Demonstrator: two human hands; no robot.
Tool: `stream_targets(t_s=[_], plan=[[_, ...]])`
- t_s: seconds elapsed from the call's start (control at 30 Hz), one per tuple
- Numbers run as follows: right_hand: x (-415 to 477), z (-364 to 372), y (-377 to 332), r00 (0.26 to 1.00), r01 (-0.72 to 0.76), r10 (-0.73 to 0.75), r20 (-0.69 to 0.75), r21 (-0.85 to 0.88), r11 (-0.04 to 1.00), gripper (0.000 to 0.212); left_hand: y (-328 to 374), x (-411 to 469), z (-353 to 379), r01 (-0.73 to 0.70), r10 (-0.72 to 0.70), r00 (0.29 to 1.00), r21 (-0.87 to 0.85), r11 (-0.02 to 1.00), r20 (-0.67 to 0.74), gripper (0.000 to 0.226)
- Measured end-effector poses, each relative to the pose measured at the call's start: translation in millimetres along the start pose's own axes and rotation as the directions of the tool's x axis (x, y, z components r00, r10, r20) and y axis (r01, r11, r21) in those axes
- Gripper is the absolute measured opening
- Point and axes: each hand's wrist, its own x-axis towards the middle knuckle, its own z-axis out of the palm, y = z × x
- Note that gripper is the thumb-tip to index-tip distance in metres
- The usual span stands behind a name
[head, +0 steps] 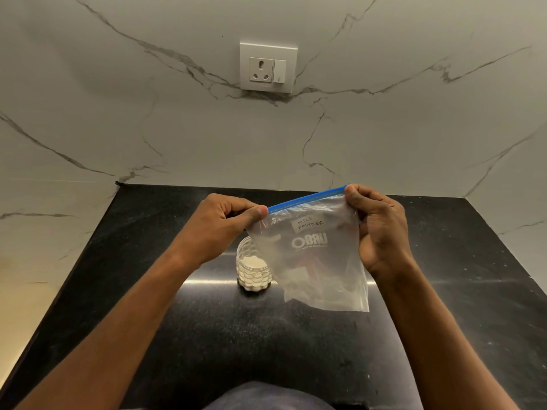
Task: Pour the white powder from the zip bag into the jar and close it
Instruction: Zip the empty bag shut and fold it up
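A clear zip bag (316, 261) with a blue zip strip and a "milk powder" label hangs above the black counter. My left hand (225, 223) pinches the strip's left end and my right hand (379, 226) pinches its right end. The bag looks nearly empty, with a little white residue near its bottom. Behind the bag's left edge stands a small clear patterned jar (251, 270), lidless, holding white powder. No lid shows in view; something reddish shows faintly through the bag.
The black stone counter (207, 335) is boxed in by marble walls at the back and both sides. A white socket and switch plate (268, 68) sits on the back wall. My dark clothing shows at the bottom edge.
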Motion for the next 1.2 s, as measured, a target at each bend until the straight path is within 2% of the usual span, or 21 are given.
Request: stream_targets(t_s=[0.17,0.23,0.3,0.37,0.43,0.53,0.63,0.7,0.8,0.9,1.03,1.13,1.2], plan=[[-1.3,-0.5,-1.4,0.999,-0.046,0.045,0.021,0.045,0.998,0.012,-1.8,-1.4,1.3,-0.021,0.016,0.997,-0.078,0.997,-0.072,0.018],[0.8,0.1,-3.1,0.996,-0.083,0.082,0.022,0.083,0.993,0.012,-3.6,-0.9,4.8,0.008,-0.040,0.994,-0.310,0.951,-0.097,0.031],[1.8,4.5,-2.0,0.989,-0.146,0.144,0.027,0.103,0.984,0.015,-8.0,-3.1,13.8,0.127,-0.130,0.991,-0.491,0.862,0.029,0.051],[3.8,5.8,5.6,0.982,-0.187,0.183,0.047,0.113,0.976,0.035,-14.7,-8.7,29.5,0.237,-0.177,0.970,-0.471,0.850,0.169,0.054],[3.3,3.5,13.4,0.971,-0.201,0.195,0.136,0.032,0.979,0.049,-20.2,-12.2,42.0,0.289,-0.207,0.955,-0.506,0.813,0.213,0.042],[-6.0,-10.0,26.3,0.865,-0.183,0.247,0.437,-0.182,0.966,0.053,-23.8,-12.3,43.3,0.287,-0.227,0.958,-0.605,0.743,0.175,0.034],[-14.6,-25.8,37.9,0.813,-0.133,0.307,0.495,-0.355,0.925,0.056,-27.8,-14.7,32.9,0.308,-0.241,0.951,-0.635,0.709,0.193,0.037],[-18.0,-30.0,41.6,0.804,-0.152,0.327,0.497,-0.360,0.920,0.051,-32.6,-18.1,25.8,0.357,-0.242,0.934,-0.622,0.697,0.264,0.041],[-21.0,-28.6,43.4,0.850,-0.174,0.299,0.433,-0.305,0.936,0.041,-35.5,-21.3,16.7,0.437,-0.269,0.895,-0.572,0.695,0.356,0.052],[-23.0,-25.6,44.3,0.871,-0.179,0.289,0.396,-0.292,0.939,0.032,-37.0,-22.9,10.0,0.482,-0.341,0.874,-0.537,0.693,0.345,0.060],[-26.1,-24.6,50.2,0.884,-0.191,0.265,0.385,-0.219,0.957,0.030,-34.8,-21.8,2.9,0.488,-0.337,0.871,-0.550,0.678,0.358,0.050],[-31.3,-19.8,58.6,0.924,-0.195,0.235,0.300,-0.156,0.968,0.045,-33.9,-22.0,5.0,0.473,-0.342,0.878,-0.718,0.511,0.335,0.037],[-36.3,-16.8,64.5,0.932,-0.259,0.273,0.237,-0.088,0.962,0.043,-38.5,-25.6,5.6,0.444,-0.330,0.886,-0.801,0.402,0.326,0.040]])
